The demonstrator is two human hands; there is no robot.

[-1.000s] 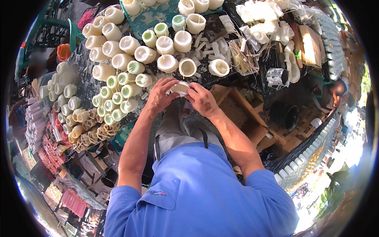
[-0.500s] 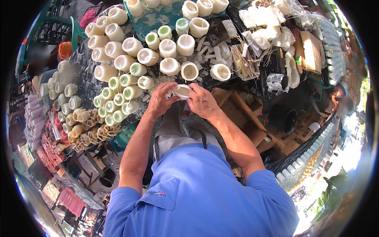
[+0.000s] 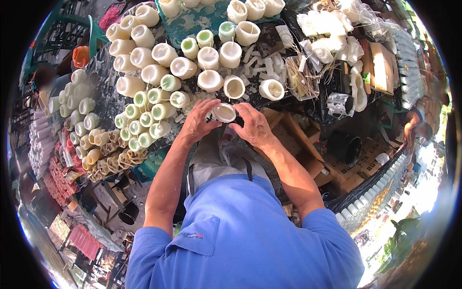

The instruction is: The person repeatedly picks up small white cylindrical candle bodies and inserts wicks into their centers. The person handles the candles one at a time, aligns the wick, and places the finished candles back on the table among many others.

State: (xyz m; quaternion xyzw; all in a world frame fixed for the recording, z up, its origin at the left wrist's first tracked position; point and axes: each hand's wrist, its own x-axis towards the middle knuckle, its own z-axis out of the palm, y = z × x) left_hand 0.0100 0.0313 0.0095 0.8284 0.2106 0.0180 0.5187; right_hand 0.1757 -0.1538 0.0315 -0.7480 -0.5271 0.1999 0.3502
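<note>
Left hand (image 3: 201,120): partly curled, fingers and thumb at the left side of a small, round, white, wax-like cup (image 3: 224,113), gripping it. Right hand (image 3: 253,126): half open, thumb and fingers spread around the cup's right side; whether it touches cannot be told. The cup sits between the hands, in front of the near table edge, opening upward.

Surface: one dark table (image 3: 102,72), strewn with white flakes and scraps. On it, a teal, flat, flake-covered tray (image 3: 180,30); one bundle of thin, straw-coloured strands (image 3: 301,79); a heap of irregular white blocks (image 3: 325,24); one silver-and-black metallic cylinder (image 3: 339,104).

Room: at right, another person's bare arm (image 3: 412,126); at left, a teal plastic chair (image 3: 97,34).

Containers: numerous cream, rounded, wax-like cups (image 3: 183,68), many with a thin strand, pale inside; a cluster of smaller cups with pale green interiors (image 3: 146,119); one open brown cardboard box (image 3: 301,139) below the table; one round black bucket (image 3: 349,148), contents too dark to tell.
</note>
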